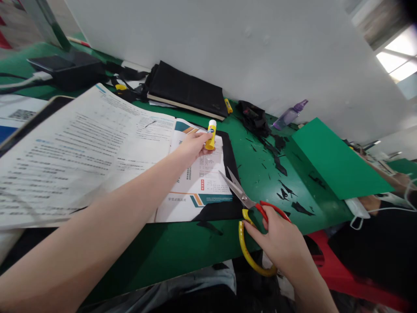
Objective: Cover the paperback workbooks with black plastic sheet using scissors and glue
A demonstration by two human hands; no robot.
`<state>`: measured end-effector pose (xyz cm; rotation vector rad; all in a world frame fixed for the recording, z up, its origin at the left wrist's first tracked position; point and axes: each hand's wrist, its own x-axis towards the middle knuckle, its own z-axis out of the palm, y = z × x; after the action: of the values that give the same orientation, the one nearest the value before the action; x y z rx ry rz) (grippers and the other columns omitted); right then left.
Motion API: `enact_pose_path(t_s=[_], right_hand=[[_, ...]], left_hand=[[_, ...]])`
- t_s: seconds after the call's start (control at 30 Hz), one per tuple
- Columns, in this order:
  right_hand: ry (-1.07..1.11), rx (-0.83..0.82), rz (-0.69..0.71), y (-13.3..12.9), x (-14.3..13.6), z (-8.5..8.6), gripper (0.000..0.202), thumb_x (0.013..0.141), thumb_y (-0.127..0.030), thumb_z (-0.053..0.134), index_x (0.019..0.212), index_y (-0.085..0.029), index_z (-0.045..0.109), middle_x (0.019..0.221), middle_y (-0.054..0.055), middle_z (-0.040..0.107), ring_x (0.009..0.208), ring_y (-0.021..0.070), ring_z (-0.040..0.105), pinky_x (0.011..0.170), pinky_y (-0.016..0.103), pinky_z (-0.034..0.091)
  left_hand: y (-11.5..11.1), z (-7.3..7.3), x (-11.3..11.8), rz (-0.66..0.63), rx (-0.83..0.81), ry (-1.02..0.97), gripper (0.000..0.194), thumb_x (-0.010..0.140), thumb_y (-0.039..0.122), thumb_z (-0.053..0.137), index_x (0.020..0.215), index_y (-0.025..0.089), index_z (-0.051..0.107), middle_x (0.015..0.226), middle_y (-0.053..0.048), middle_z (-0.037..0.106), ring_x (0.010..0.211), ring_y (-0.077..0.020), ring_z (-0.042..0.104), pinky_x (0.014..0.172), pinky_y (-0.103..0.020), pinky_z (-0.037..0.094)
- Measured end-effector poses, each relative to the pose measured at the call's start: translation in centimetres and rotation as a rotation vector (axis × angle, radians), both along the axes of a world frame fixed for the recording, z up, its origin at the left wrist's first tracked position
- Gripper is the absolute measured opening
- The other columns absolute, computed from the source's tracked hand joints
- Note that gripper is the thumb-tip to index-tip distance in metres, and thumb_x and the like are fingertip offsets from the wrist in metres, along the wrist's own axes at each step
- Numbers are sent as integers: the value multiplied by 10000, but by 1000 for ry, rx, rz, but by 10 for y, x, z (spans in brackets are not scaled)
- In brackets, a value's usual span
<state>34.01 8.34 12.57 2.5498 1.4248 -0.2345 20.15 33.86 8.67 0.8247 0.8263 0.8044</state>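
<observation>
My left hand (194,145) is closed around a yellow glue stick (211,135) with a white cap, held upright over the open printed book (137,152). Under the book's right page lies a black sheet (230,152), showing along the right and lower edges. In my right hand (280,234) is a pair of scissors (243,195) with red and yellow handles. Their blades stand apart, pointing up and left over the right edge of the black sheet.
A black notebook (189,89) lies against the grey partition (228,39). Black scraps (286,191) are scattered on the green table (254,152) near a purple bottle (290,114). A green board (339,161) stands at right, beside another person's arm. A black box (71,69) sits at far left.
</observation>
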Motion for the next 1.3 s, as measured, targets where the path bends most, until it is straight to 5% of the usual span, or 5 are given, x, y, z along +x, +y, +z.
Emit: enact_pose_path(t_s=[0.53,1.0,1.3], right_hand=[[-47,-122,25,8,-7,7,461,898,-592,370,1051,-189,533,821,83,687,785,319,660,634,339,357],[-4,-108,84,4,-2,4,451,907,-583,389,1015,-183,566,771,79,690,699,272,652,598,316,367],[-12,-80,105,1,6,1,391,893,-580,422,896,-210,551,684,36,644,627,234,608,572,292,321]], left_hand=[[-1,-1,1,-8,23,-18,151,835,292,633,848,143,621,929,-109,648,751,-173,657,747,-308,539],[4,-9,0,-107,148,77,319,890,353,537,1143,178,622,1169,-166,628,939,-231,664,812,-341,544],[4,-9,0,-116,165,91,307,895,361,523,1120,172,609,1197,-167,621,950,-219,663,803,-317,552]])
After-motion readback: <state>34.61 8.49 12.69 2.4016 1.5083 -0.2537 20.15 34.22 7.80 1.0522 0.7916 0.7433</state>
